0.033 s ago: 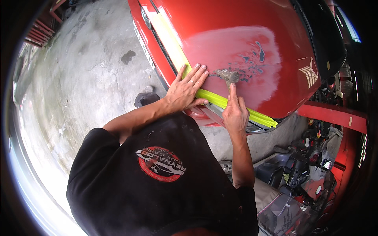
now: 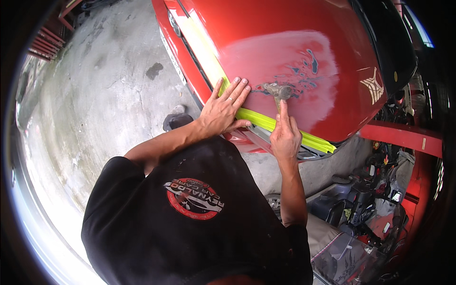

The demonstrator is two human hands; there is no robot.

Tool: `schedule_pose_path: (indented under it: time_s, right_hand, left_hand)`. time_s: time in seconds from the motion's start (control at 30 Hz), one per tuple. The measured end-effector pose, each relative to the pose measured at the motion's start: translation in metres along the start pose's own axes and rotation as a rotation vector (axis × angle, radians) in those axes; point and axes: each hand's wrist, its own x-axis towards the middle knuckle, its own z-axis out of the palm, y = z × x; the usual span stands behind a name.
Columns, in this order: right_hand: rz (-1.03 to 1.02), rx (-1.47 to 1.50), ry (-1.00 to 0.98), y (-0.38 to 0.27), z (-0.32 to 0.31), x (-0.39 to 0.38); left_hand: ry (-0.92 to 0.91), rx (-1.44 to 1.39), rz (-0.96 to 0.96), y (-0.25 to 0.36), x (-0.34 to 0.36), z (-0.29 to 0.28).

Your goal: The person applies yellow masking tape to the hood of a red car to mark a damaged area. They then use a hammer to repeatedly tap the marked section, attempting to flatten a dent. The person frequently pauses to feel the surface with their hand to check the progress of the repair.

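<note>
A red car hood (image 2: 266, 19) spreads out ahead of me, with a dull sanded patch (image 2: 266, 54) that shows dark wavy marks. Yellow-green masking tape (image 2: 308, 138) runs along its edge. My left hand (image 2: 219, 111) lies flat over the tape and the hood's edge, fingers spread, holding nothing. My right hand (image 2: 286, 141) is wrapped round the handle of a hammer, its index finger stretched along it. The worn metal hammer head (image 2: 277, 90) is over the sanded patch, near the dark marks; whether it touches the paint I cannot tell. My palm hides most of the handle.
A grey concrete floor (image 2: 104, 99) lies to the left of the car. At the right stand a red metal beam (image 2: 403, 135) and a cluttered motorbike or scooter (image 2: 351, 209). The car's dark windshield (image 2: 387, 42) is at the far right.
The hammer and my right hand have shifted very slightly to the right. My left hand stays in place on the hood's edge.
</note>
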Motion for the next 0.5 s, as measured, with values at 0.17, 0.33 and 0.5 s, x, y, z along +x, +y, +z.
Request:
schedule_pose_path:
  time_s: [0.17, 0.33, 0.5]
  right_hand:
    - [0.186, 0.211, 0.414, 0.007, -0.005, -0.008]
    - [0.322, 0.322, 0.501, 0.020, -0.010, -0.021]
    - [0.421, 0.365, 0.463, 0.012, -0.006, -0.033]
  left_hand:
    - [0.013, 0.091, 0.126, -0.008, 0.028, -0.002]
    - [0.086, 0.151, 0.334, -0.005, 0.118, -0.001]
    - [0.015, 0.183, 0.443, -0.003, 0.117, 0.000]
